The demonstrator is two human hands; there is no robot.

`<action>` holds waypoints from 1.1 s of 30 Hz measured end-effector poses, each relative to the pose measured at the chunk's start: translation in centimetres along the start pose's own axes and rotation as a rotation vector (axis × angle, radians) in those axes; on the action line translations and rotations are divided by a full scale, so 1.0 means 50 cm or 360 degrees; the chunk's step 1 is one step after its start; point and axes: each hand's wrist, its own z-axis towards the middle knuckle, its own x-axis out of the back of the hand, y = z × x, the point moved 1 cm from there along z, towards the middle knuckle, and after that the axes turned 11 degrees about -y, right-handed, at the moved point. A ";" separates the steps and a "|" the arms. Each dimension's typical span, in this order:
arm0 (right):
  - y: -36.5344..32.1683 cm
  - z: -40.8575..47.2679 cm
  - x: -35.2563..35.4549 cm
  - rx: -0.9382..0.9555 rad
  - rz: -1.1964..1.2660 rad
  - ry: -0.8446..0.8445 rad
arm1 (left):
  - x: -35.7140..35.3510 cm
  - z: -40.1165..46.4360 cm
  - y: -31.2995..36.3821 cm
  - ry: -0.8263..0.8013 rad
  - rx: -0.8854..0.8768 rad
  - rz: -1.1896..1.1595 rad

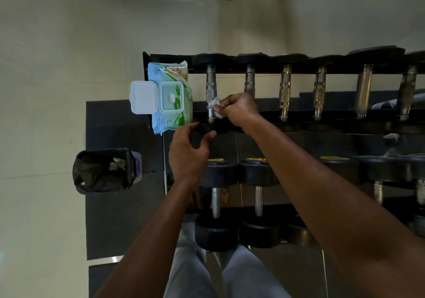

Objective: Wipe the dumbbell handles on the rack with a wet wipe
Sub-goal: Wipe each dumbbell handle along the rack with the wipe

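Note:
A black rack (299,69) holds a top row of dumbbells with metal handles. My right hand (239,110) pinches a crumpled white wet wipe (216,107) against the lower part of the leftmost top handle (211,86). My left hand (187,150) grips the near black head (207,131) of that same dumbbell, fingers curled round it. The other top-row handles (285,90) stand to the right, untouched.
A wet wipe pack (174,118) with its white lid (143,97) flipped open lies at the rack's left end. A black-lined bin (103,171) with used wipes stands on the floor at left. A lower row of dumbbells (216,201) sits nearer me.

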 end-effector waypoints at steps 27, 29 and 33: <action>-0.179 0.029 0.020 0.1121 -0.2233 0.0340 | -0.005 -0.007 -0.010 0.0038 0.0137 -0.0161; -0.185 0.035 0.012 0.1060 -0.2295 0.0294 | -0.004 -0.011 -0.009 0.0042 0.0156 -0.0215; -0.200 0.036 -0.003 0.0977 -0.2262 0.0032 | -0.003 -0.015 -0.009 0.0030 0.0174 -0.0224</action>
